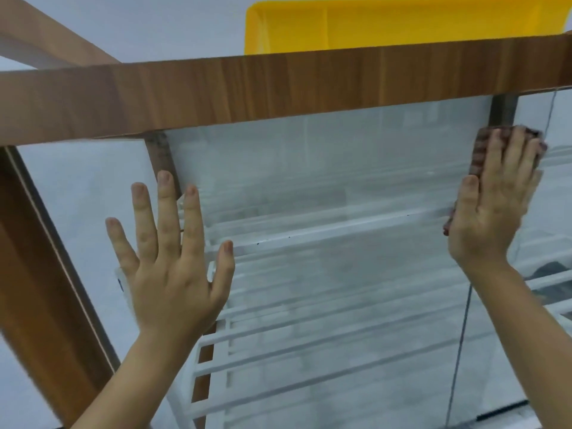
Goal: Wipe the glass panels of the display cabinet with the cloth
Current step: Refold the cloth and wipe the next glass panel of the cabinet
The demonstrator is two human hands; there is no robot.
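The display cabinet's glass panel [340, 168] fills the middle of the head view, under a wood-grain top rail [247, 85]. My right hand [495, 209] lies flat on the glass near its upper right corner, pressing a dark brownish cloth [478, 150] against it; the cloth shows above and left of my fingers. My left hand [173, 258] rests flat on the glass at the left with fingers spread and nothing in it. White wire shelves [309, 342] show through the glass.
A yellow tray [387, 23] sits on top of the cabinet at the back. A wood-grain frame post [40, 289] runs down the left side. A second glass panel's edge [464, 335] overlaps on the right, with more white shelving behind it.
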